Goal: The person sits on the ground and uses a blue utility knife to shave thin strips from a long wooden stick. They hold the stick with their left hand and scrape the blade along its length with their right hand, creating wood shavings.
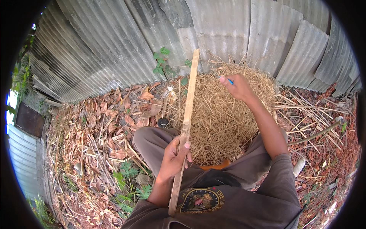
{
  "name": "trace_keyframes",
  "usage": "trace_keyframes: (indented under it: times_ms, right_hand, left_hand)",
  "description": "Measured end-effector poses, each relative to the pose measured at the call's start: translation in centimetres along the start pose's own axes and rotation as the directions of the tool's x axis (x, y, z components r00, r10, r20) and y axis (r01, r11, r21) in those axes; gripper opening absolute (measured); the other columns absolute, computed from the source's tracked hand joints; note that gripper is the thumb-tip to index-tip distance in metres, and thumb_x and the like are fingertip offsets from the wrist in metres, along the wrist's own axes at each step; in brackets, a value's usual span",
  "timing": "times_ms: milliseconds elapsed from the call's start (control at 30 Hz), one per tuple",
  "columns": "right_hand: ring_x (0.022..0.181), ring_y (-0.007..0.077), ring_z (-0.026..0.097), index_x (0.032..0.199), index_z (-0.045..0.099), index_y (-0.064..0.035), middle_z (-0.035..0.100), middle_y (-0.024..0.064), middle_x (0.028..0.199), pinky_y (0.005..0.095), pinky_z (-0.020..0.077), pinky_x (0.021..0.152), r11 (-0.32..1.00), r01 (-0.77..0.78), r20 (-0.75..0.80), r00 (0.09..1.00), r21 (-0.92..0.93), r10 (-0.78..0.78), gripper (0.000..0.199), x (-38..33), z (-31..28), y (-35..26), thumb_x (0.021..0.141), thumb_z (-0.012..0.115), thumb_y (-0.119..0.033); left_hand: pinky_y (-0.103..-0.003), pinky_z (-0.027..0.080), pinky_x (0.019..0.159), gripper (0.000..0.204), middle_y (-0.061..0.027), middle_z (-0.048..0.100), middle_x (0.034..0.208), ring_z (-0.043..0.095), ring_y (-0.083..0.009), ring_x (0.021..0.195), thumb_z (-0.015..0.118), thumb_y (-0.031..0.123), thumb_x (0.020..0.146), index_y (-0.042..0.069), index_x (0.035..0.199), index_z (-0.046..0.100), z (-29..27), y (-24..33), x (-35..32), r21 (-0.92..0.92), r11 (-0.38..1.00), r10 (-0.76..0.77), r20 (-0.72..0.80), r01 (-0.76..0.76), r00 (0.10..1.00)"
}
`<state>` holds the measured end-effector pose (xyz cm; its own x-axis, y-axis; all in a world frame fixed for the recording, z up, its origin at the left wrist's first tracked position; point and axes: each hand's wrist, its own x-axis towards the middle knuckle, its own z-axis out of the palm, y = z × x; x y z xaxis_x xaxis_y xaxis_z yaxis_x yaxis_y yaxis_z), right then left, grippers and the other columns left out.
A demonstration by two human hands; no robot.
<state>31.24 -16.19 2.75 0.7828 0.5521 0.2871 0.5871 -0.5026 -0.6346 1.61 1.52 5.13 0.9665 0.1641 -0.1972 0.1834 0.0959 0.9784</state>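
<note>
A long, flat wooden strip (190, 99) stands slanted in front of me, its lower end against my shirt and its upper end near the fence. My left hand (173, 158) is closed around its lower part, with the thumb along the edge. Out to the right, above the straw and apart from the strip, my right hand (239, 87) is closed on a small blue-handled tool (230, 81). Only a bit of blue shows beside the thumb; the rest is hidden by the fingers, so its kind cannot be made out.
Between my bent legs and the corrugated metal fence (221, 30) lies a heap of dry straw (225, 118). Brown fallen leaves (110, 114) cover the left ground, with green weeds (131, 177). Thin sticks (309, 114) and a curved branch (320, 132) lie at the right.
</note>
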Motion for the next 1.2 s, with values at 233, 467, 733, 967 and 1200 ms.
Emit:
trace_keyframes:
  times_ms: [233, 467, 733, 967, 1200]
  right_hand:
    - [0.044, 0.0288, 0.055, 0.057, 0.059, -0.0107, 0.050, 0.0077, 0.046, 0.0417, 0.0407, 0.043, 0.880, 0.442, 0.115, 0.897, -0.175, -0.427, 0.064, -5.2, 3.6, -6.2, 0.078, 0.056, -0.072]
    - [0.040, 0.0238, 0.053, 0.051, 0.052, -0.0124, 0.049, 0.0035, 0.045, 0.0393, 0.0389, 0.039, 0.890, 0.395, -0.002, 0.914, -0.229, -0.406, 0.067, -3.9, 4.6, -4.6, 0.075, 0.056, -0.075]
    - [0.038, 0.0206, 0.053, 0.052, 0.057, -0.0132, 0.052, 0.0022, 0.045, 0.0359, 0.0398, 0.038, 0.826, 0.475, -0.109, 0.844, -0.304, -0.526, 0.071, -2.3, 4.9, -2.7, 0.073, 0.052, -0.081]
    - [0.041, 0.0271, 0.054, 0.053, 0.052, -0.0111, 0.051, 0.0073, 0.046, 0.0401, 0.0423, 0.041, 0.840, 0.410, -0.070, 0.885, -0.355, -0.461, 0.070, -0.5, 4.6, -0.5, 0.076, 0.052, -0.077]
    - [0.050, 0.0279, 0.059, 0.064, 0.065, -0.0074, 0.055, 0.0109, 0.049, 0.0449, 0.0452, 0.048, 0.881, 0.195, -0.103, 0.959, -0.431, -0.263, 0.079, 2.3, 2.2, 3.4, 0.080, 0.040, -0.081]
  left_hand:
    - [-0.019, 0.041, 0.043, 0.035, 0.0005, 0.049, 0.068, 0.047, -0.0040, 0.052, 0.052, 0.018, 0.099, -0.001, 0.127, 0.042, 1.6, 0.8, 0.0, 0.024, 1.000, -0.005, -0.017, 0.005, 1.000]
    - [-0.019, 0.040, 0.042, 0.039, 0.0013, 0.046, 0.069, 0.044, -0.0039, 0.053, 0.051, 0.018, 0.099, -0.001, 0.130, 0.039, 2.2, 1.1, -0.7, 0.126, 0.992, -0.005, -0.061, 0.013, 0.998]
    - [-0.019, 0.037, 0.041, 0.036, 0.0016, 0.045, 0.064, 0.041, -0.0041, 0.049, 0.050, 0.020, 0.100, 0.000, 0.128, 0.040, 1.8, 0.4, -0.7, 0.080, 0.996, -0.029, 0.009, 0.028, 1.000]
    - [-0.018, 0.034, 0.039, 0.034, 0.0018, 0.042, 0.060, 0.038, -0.0043, 0.046, 0.045, 0.024, 0.102, -0.001, 0.125, 0.041, 1.7, -0.9, -0.7, 0.003, 1.000, 0.003, 0.070, -0.003, 0.998]
    - [-0.018, 0.034, 0.039, 0.032, 0.0019, 0.040, 0.062, 0.039, -0.0037, 0.048, 0.043, 0.022, 0.102, 0.000, 0.126, 0.041, 1.8, -1.2, -1.2, -0.055, 0.998, -0.025, 0.161, 0.034, 0.987]
